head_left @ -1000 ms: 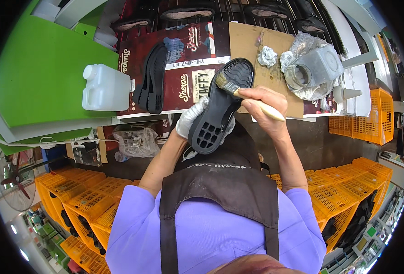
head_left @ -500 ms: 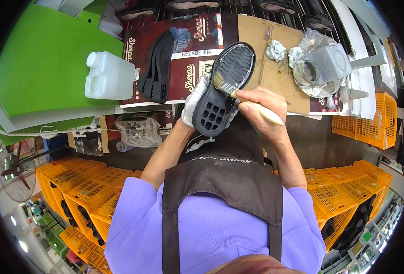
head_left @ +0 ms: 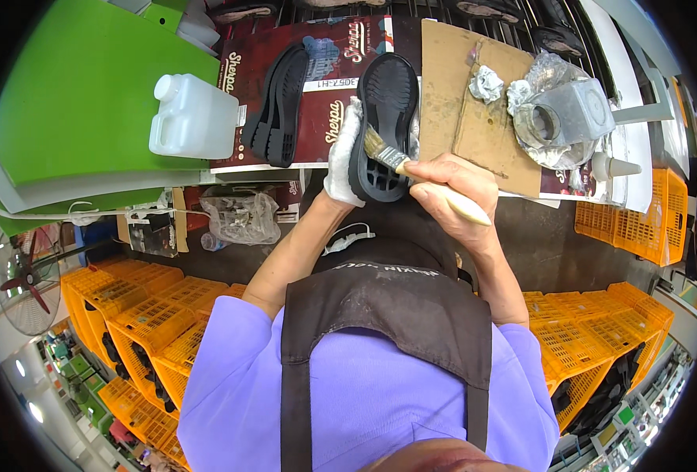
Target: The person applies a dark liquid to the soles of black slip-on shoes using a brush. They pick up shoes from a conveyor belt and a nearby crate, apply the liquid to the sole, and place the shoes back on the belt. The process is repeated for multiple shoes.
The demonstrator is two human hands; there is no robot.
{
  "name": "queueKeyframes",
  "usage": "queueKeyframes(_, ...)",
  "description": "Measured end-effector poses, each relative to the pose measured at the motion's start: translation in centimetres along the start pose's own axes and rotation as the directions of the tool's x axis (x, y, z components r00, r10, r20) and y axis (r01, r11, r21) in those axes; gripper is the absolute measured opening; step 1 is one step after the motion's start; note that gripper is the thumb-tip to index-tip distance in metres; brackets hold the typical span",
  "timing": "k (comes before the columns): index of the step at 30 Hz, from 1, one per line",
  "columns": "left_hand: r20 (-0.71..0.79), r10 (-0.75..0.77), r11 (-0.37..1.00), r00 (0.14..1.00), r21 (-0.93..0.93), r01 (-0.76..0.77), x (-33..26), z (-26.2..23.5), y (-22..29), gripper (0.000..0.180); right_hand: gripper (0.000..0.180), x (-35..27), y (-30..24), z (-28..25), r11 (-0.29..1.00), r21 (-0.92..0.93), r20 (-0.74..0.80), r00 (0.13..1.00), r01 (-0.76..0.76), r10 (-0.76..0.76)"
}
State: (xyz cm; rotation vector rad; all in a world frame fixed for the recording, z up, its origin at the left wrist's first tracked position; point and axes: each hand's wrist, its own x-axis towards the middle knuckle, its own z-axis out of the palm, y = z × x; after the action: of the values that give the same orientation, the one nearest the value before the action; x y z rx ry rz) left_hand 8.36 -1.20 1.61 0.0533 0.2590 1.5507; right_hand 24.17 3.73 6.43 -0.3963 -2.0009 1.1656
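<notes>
A black shoe sole (head_left: 387,98) is held up over the front edge of the bench, its ridged toe part pointing away from me and its grid-patterned heel toward me. My left hand (head_left: 344,157), in a white glove, grips it along its left edge. The fingers behind the sole are hidden. My bare right hand (head_left: 460,193) is closed round the pale handle of a flat paintbrush (head_left: 388,153). The bristles touch the inside of the sole near its left rim, about midway along. To the left, more black soles (head_left: 277,110) lie stacked on dark red printed cardboard.
A white plastic jug (head_left: 195,122) stands at the left. On brown cardboard (head_left: 443,102) lies a crumpled white wad (head_left: 486,84). Right of it are a clear container (head_left: 573,114) on plastic film and a nozzle-tipped bottle (head_left: 612,166). Orange crates (head_left: 147,315) stand behind on both sides.
The sole has turned more upright and moved slightly away from me. The brush has shifted from the toe area to the left rim, lower on the sole.
</notes>
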Motion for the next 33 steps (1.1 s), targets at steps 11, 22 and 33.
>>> queueKeyframes(11,0.117,-0.009,1.000,0.993,-0.017,0.011,0.0,0.0,0.5,0.050,0.020,0.8,-1.4,-0.6,0.999,0.024,0.083,0.996,0.040,-0.042)
queueKeyframes(22,0.018,0.031,0.905,0.999,0.424,-0.036,-1.5,1.6,0.6,0.030,0.022,2.7,-1.8,-2.3,0.991,0.121,0.251,0.964,0.058,-0.087)
queueKeyframes(33,0.001,-0.106,0.602,0.994,0.796,0.063,-2.7,2.4,1.3,0.043,0.035,4.5,-0.4,-3.5,0.946,0.306,0.497,0.866,-0.108,-0.062)
